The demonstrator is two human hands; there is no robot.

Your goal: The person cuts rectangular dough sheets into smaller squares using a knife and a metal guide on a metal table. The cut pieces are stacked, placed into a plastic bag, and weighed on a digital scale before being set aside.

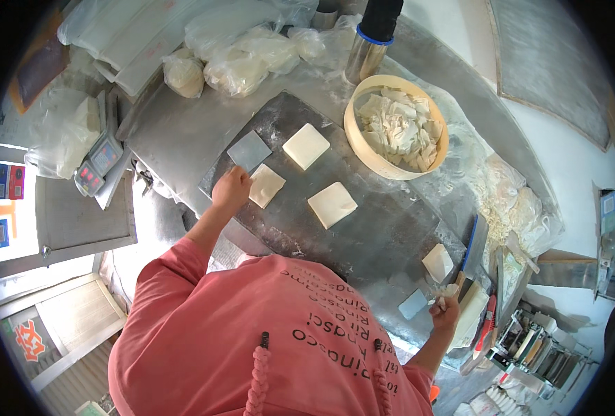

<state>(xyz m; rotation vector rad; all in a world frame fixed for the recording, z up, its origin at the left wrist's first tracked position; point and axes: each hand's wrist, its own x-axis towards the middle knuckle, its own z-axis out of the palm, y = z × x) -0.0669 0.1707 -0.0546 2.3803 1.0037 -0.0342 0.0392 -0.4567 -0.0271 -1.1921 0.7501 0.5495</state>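
My left hand [231,187] is at the left side of the dark work board [266,229], fingers curled. Its fingertips touch or nearly touch a stack of dough sheets [267,186] and lie just below a grey square plate [249,150]; whether they grip anything is hidden. Two thicker square stacks, an upper one [306,146] and a lower one [333,205], lie to the right. My right hand [445,313] pinches crumpled dough scraps [446,292] at the lower right. Near it are a smaller dough stack [438,263], a pale flat plate [413,304] and a broad-bladed knife [472,245].
A round wooden-rimmed sieve [356,151] holds torn dough pieces. A steel canister [365,57] stands behind it. Bagged dough [237,70] lines the back. A digital scale [99,162] is left. Loose noodles [486,213], a red-handled tool [487,320] and a roller machine [536,346] are right.
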